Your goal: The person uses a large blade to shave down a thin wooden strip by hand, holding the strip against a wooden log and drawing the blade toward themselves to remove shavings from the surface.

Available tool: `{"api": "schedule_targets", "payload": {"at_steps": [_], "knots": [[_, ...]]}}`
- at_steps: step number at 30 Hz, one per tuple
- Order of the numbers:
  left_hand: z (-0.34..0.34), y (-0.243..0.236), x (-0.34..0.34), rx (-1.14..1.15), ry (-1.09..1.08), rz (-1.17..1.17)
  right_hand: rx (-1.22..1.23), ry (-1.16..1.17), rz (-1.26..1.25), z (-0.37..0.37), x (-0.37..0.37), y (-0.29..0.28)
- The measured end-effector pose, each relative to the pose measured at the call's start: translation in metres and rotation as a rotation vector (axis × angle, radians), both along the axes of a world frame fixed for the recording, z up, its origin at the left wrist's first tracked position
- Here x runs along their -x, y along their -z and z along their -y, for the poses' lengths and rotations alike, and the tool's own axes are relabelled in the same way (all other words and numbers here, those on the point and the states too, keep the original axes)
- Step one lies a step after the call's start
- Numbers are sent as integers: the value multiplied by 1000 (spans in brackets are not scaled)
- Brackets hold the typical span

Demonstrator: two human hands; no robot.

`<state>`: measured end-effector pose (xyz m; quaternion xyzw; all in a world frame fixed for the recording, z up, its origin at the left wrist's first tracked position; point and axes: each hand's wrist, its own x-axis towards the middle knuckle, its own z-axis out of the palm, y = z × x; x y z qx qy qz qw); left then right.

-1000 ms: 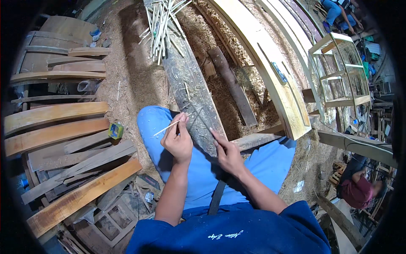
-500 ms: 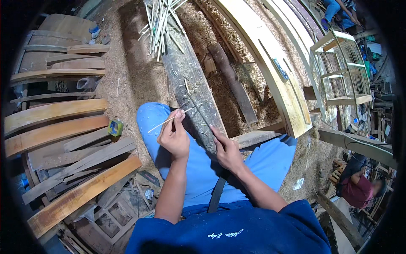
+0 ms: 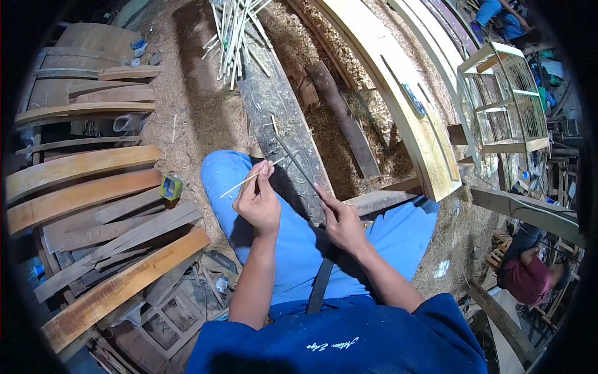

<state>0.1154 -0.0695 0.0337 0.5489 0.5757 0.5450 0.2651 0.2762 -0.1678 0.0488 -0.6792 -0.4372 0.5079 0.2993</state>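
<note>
My left hand [image 3: 258, 199] is closed in a pinch round a thin pale wooden stick [image 3: 237, 188], which slants across my left thigh with its tip pointing up to the right. My right hand [image 3: 341, 221] grips the near end of a long, slim, dark tool [image 3: 293, 154]; its exact kind cannot be made out. The tool's far part lies close beside the stick's tip, over a weathered plank [image 3: 265, 100] strewn with fine shavings. Whether tool and stick touch is too small to tell. A heap of similar sticks [image 3: 235, 37] rests at the plank's far end.
On the right, a thick pale beam [image 3: 398, 93] carries a blue-marked thin tool [image 3: 413, 100]. Beyond it stands a wooden cage with thin bars [image 3: 507, 103]. Boards [image 3: 84, 174] and a yellow-green tape measure [image 3: 170, 187] lie left. Another person [image 3: 526, 277] is at far right.
My right hand has drawn slightly nearer to me and to the right with the dark tool. My left hand and its stick have barely shifted.
</note>
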Motion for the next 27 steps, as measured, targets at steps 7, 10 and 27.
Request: {"api": "schedule_targets", "payload": {"at_steps": [7,10,27], "knots": [[2,-4,-5,-31,27,-51,203,-3,57,-4,-7,4],[0,-1,-8,-33,25,-21,-181,47,50,12,1,24],[2,0,-8,-33,8,-12,-41,9,65,8,-6,27]]}}
